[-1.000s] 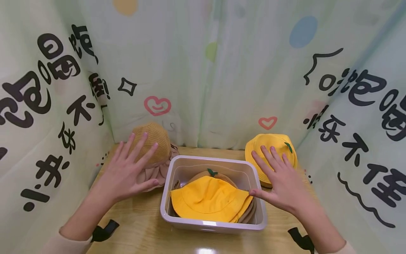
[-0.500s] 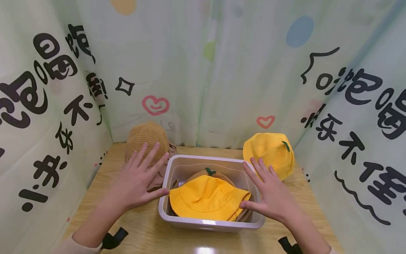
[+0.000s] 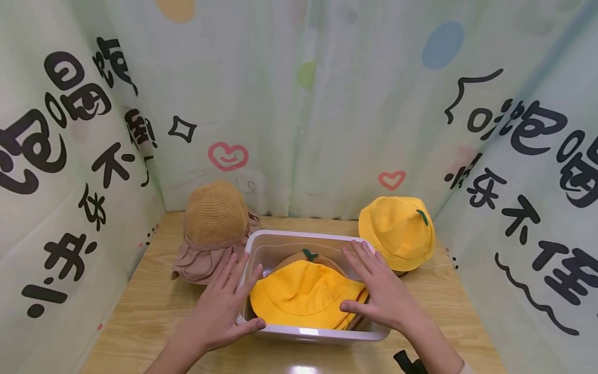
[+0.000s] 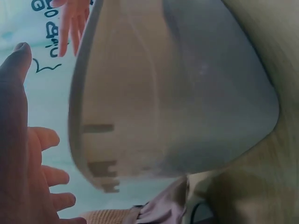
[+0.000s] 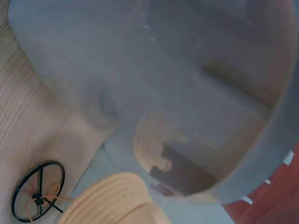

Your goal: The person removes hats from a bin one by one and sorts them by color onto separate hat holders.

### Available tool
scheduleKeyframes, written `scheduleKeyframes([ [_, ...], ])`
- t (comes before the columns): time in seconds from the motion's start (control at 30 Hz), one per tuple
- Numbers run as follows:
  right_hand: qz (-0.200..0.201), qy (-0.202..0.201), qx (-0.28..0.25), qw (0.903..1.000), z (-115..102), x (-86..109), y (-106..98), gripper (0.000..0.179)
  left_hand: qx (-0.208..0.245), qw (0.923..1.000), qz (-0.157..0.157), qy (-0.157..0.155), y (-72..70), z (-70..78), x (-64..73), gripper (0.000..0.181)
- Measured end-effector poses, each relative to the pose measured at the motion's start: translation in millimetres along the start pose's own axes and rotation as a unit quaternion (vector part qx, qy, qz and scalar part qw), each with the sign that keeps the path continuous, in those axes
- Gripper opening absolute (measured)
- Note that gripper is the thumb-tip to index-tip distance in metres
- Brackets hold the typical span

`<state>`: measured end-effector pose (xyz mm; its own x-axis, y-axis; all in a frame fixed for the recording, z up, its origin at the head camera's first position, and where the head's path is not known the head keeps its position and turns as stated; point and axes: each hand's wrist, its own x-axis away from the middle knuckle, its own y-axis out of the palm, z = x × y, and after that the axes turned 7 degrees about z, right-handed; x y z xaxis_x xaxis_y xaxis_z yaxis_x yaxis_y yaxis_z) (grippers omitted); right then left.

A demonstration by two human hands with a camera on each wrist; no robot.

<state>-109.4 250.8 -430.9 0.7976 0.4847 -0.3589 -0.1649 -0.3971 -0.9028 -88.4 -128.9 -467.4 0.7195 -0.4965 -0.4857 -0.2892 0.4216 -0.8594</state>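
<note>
My left hand (image 3: pixel 224 306) is over the left rim of a pale lilac plastic bin (image 3: pixel 322 335), fingers extended. In the left wrist view its fingers (image 4: pixel 49 177) are beside the bin wall (image 4: pixel 187 93). My right hand (image 3: pixel 383 291) overlaps the bin's right side, fingers straight and thumb apart, holding nothing. Inside the bin lies a yellow bucket hat (image 3: pixel 303 296) on top, with a brown hat (image 3: pixel 320 261) bearing a green leaf sprout behind it. The right wrist view shows the bin wall (image 5: pixel 154 70) close up.
A straw hat (image 3: pixel 217 213) with a dusty-pink cloth skirt stands behind left. Another yellow hat (image 3: pixel 399 228) with a green leaf sits behind right. The wooden table (image 3: pixel 135 311) is enclosed by a printed curtain (image 3: pixel 271 104) at the back and sides.
Both hands have come down and inward from over the outer hats to the bin's sides. The straw hat and right yellow hat now show more fully.
</note>
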Motion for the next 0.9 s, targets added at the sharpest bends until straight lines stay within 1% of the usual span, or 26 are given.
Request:
scheduleKeyframes([
  [0.1, -0.012, -0.003, -0.024, 0.9996, -0.5, -0.6, 4.3, 0.103, -0.003, 0.9999, -0.007, -0.011, 8.8, 2.5, 6.3, 0.098],
  [0.23, -0.023, -0.011, -0.041, 0.9988, -2.2, -4.5, 8.6, 0.102, -0.015, 0.9998, -0.003, -0.015, 17.9, 3.8, 11.3, 0.099],
  [0.47, -0.044, -0.025, -0.034, 0.9982, -4.1, -14.0, 15.7, 0.099, -0.009, 0.9998, 0.009, -0.014, 26.8, 7.6, 14.9, 0.094],
  [0.67, -0.054, -0.029, -0.039, 0.9974, -4.3, -20.8, 22.1, 0.097, -0.011, 0.9995, 0.020, -0.020, 29.9, 8.5, 14.6, 0.092],
  [0.77, -0.064, -0.020, -0.047, 0.9966, -4.8, -23.4, 24.4, 0.095, -0.015, 0.9993, 0.022, -0.026, 29.0, 8.5, 13.3, 0.094],
  [0.9, -0.097, 0.006, -0.079, 0.9921, -6.1, -24.7, 27.3, 0.091, -0.014, 0.9991, 0.024, -0.033, 27.7, 9.4, 12.2, 0.096],
])
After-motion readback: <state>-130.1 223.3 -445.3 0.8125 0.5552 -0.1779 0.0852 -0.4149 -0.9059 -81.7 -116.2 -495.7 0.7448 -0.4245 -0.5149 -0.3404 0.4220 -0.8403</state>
